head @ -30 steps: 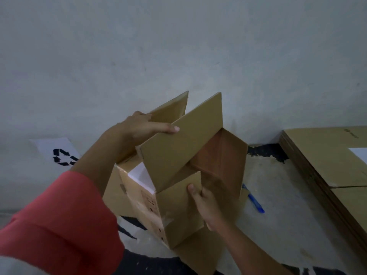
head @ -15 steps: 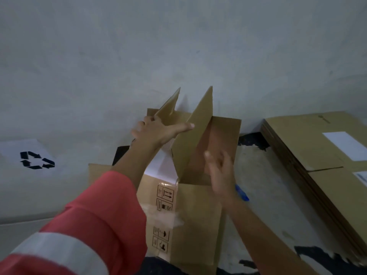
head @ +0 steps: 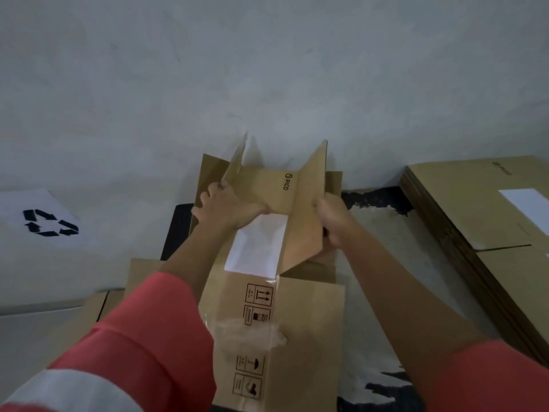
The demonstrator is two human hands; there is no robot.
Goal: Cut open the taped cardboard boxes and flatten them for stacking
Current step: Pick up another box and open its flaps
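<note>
Together, left hand (head: 225, 208) and right hand (head: 331, 221) grip flaps of one half-flattened box (head: 297, 322); one flat stack (head: 475, 203) lies nearby.

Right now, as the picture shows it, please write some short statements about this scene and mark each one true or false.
1. The left hand and the right hand each grip a flap of the cardboard box. True.
2. The box carries a white label. True.
3. The stack of flat cardboard lies on the person's left. False: it lies on the right.
4. The recycling sign is printed on the box. False: it is on a white sheet, apart from the box, at the left.
</note>
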